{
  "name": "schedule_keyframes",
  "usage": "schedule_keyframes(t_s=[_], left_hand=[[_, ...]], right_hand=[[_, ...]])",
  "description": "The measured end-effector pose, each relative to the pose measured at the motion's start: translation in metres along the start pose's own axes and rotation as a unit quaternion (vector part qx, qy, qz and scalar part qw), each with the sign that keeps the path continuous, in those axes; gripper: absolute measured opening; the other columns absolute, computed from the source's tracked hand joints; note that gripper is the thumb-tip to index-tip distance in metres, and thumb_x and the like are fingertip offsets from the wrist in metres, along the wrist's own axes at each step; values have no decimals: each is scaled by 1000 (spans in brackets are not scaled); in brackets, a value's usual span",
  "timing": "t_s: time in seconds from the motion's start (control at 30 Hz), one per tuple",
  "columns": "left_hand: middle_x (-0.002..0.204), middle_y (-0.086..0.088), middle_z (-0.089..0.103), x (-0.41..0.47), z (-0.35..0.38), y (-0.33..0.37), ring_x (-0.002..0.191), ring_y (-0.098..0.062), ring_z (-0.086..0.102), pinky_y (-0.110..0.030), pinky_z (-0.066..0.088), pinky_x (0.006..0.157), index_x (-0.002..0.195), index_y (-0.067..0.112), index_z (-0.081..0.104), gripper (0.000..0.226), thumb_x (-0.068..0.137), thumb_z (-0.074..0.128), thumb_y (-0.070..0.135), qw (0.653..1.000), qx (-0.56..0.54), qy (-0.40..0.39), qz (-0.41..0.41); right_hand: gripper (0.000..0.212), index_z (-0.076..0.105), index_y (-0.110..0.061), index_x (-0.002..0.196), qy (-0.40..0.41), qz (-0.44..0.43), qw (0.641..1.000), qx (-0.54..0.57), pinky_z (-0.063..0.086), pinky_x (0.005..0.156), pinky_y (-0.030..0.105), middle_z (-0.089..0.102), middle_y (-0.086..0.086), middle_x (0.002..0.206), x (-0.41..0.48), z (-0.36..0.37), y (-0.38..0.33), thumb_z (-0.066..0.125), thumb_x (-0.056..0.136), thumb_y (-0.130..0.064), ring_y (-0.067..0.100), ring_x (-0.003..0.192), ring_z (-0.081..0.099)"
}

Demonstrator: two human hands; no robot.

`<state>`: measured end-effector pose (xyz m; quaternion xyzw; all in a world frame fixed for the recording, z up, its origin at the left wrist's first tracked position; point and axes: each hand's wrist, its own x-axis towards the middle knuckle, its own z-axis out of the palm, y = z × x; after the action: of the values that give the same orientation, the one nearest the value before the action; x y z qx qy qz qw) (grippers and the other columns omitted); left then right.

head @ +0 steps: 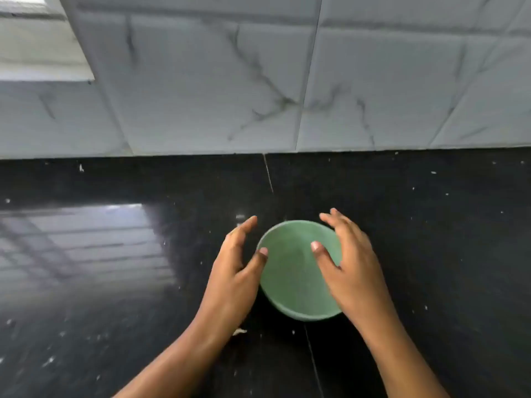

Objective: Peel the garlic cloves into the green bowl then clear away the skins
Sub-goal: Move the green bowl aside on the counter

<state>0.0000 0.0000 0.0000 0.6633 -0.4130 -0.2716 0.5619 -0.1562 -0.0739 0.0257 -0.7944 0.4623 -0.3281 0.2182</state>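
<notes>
A round green bowl [290, 280] stands on the black counter, and its visible inside looks bare. My left hand [235, 271] sits at the bowl's left side with fingers straight and its thumb at the rim. My right hand [350, 265] reaches over the bowl's right rim, fingers spread and relaxed, thumb above the inside. Neither hand holds anything. A small pale scrap of garlic skin [239, 331] lies on the counter below my left wrist. No garlic cloves show.
The glossy black counter [431, 239] carries scattered tiny white flecks and reflects a window at left. A grey marble-patterned tiled wall [258, 81] rises behind it. A window ledge [37, 53] sits at the upper left.
</notes>
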Motion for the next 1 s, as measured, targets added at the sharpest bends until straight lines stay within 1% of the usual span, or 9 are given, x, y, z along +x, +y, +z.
schedule_keyframes(t_s=[0.13, 0.27, 0.4, 0.47, 0.57, 0.67, 0.87, 0.93, 1.0], left_hand=[[135, 9, 54, -19, 4, -13, 127, -6, 48, -35, 39, 109, 136, 27, 46, 45, 95, 55, 14, 997, -71, -21, -28], [121, 15, 61, -36, 8, -8, 112, 4, 56, -13, 43, 91, 137, 25, 44, 41, 98, 48, 14, 996, -86, -15, -13], [118, 22, 57, -42, 11, -3, 102, 13, 55, -2, 39, 82, 140, 22, 41, 40, 100, 44, 16, 997, -78, 6, -5], [128, 14, 53, -37, 13, -1, 113, 2, 51, -8, 37, 90, 142, 17, 39, 42, 101, 43, 16, 997, -72, 15, -4], [135, 5, 52, -22, 14, -6, 123, -10, 49, -28, 37, 107, 143, 14, 38, 44, 100, 42, 18, 998, -64, 20, -11], [138, 0, 52, -6, 14, -10, 125, -17, 50, -41, 39, 109, 143, 15, 38, 46, 98, 43, 22, 998, -53, 20, -27], [136, 0, 53, 9, 7, -8, 121, -22, 53, -44, 40, 107, 144, 18, 36, 48, 98, 46, 26, 995, -78, -10, -66], [134, 2, 51, 7, -1, -3, 123, -20, 51, -43, 37, 109, 146, 15, 32, 51, 99, 46, 30, 996, -69, -11, -54], [134, -1, 52, 3, -18, 1, 123, -17, 50, -38, 37, 109, 144, 13, 34, 50, 99, 47, 30, 999, -50, -5, -16]], right_hand=[[45, 48, -15, 134, 40, 65, 995, 65, 27, 109, 24, 43, -1, 143, -22, 5, 7, 58, 90, -13, 14, 133, 38], [48, 42, -19, 139, 53, 125, 981, 141, 25, 101, 16, 41, -3, 143, -34, 8, 7, 50, 93, -8, 11, 130, 38], [50, 43, -20, 139, 65, 149, 972, 172, 29, 105, 25, 42, -1, 144, -36, 14, 6, 44, 91, -5, 15, 130, 40], [50, 42, -19, 139, 60, 155, 971, 170, 31, 104, 27, 42, 2, 143, -30, 16, 3, 41, 91, -4, 18, 128, 41], [51, 41, -18, 140, 45, 156, 974, 161, 35, 105, 33, 43, 7, 142, -18, 18, 2, 39, 90, -4, 24, 126, 44], [51, 40, -16, 140, 35, 154, 976, 150, 36, 103, 33, 43, 10, 141, -6, 21, 2, 39, 91, -5, 26, 126, 44], [48, 37, -14, 142, 16, 152, 979, 134, 35, 104, 36, 40, 12, 143, 12, 25, 8, 41, 94, -11, 29, 127, 42], [47, 38, -11, 141, 60, 104, 989, 89, 29, 109, 36, 39, 14, 144, 10, 22, 6, 47, 94, -15, 30, 131, 37], [43, 46, -8, 135, 147, -4, 988, 54, 27, 109, 34, 46, 13, 138, -1, 14, -3, 51, 93, -14, 28, 130, 38]])
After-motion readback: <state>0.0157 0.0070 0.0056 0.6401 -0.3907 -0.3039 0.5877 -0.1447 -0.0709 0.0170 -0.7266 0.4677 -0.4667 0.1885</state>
